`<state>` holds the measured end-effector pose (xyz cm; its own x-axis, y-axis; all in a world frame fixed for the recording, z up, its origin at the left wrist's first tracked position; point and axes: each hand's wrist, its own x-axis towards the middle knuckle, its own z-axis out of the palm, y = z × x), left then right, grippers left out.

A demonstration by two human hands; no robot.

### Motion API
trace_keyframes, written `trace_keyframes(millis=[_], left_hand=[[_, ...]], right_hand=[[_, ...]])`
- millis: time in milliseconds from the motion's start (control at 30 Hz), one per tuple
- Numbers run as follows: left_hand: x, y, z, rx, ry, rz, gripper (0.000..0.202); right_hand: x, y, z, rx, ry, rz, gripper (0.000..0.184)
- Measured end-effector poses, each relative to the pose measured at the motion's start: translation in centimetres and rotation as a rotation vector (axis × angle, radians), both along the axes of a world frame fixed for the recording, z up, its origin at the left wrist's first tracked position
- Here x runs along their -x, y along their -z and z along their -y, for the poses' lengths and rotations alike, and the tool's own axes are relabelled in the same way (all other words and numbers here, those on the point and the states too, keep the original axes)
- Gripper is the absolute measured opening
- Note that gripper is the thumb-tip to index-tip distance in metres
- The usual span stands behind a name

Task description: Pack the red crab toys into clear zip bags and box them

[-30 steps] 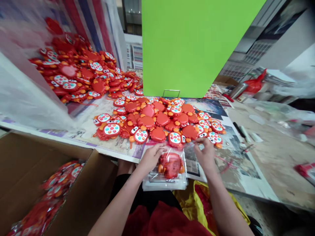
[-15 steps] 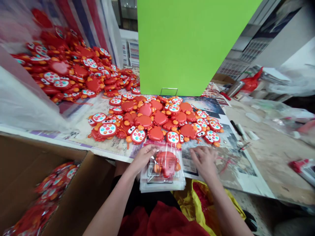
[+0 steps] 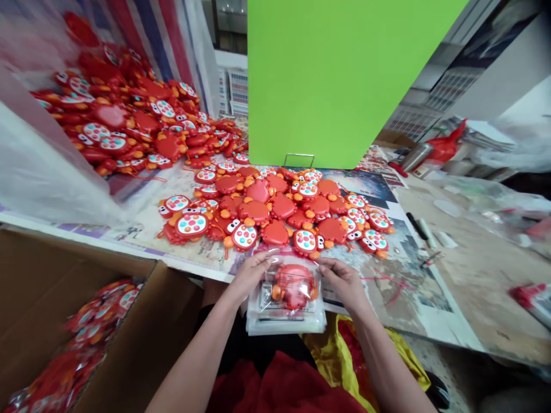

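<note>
Left hand and right hand pinch the top corners of bagged crab toy at counter's near edge. Film looks light and slippery; toy rigid. Best held by bag edges.

Looks like a small toy packing workshop, not a home. There's a huge pile of identical red crab toys dumped on a scuffed worktable, a cardboard box of bagged ones, and a stack of clear plastic bags.

No legible text, label or number anywhere, the printed table cover too blurred.
</note>
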<state>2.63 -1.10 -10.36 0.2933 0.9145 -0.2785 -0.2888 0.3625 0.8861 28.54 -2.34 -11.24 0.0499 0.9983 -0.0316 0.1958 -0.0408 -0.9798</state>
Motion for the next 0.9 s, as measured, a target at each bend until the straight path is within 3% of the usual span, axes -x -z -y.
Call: trace_keyframes(millis=[200,433,700,900], left_hand=[[-0.2,-1.2,0.2,0.009,-0.055,-0.039,0.023],[-0.1,-0.2,0.1,-0.023,-0.093,-0.003,0.009],[-0.4,-1.2,0.4,-0.027,-0.108,-0.022,0.034],[-0.8,-0.5,0.5,-0.054,-0.138,0.038,0.05]], right_hand=[[-0.4,0.8,0.1,-0.049,-0.006,0.045,0.024],[-0.1,0.7,0.3,-0.135,-0.038,0.093,0.018],[0.1,0.5,0.5,-0.144,-0.082,0.123,0.021],[1.3,1.1,0.2,-0.201,-0.044,0.115,0.015]])
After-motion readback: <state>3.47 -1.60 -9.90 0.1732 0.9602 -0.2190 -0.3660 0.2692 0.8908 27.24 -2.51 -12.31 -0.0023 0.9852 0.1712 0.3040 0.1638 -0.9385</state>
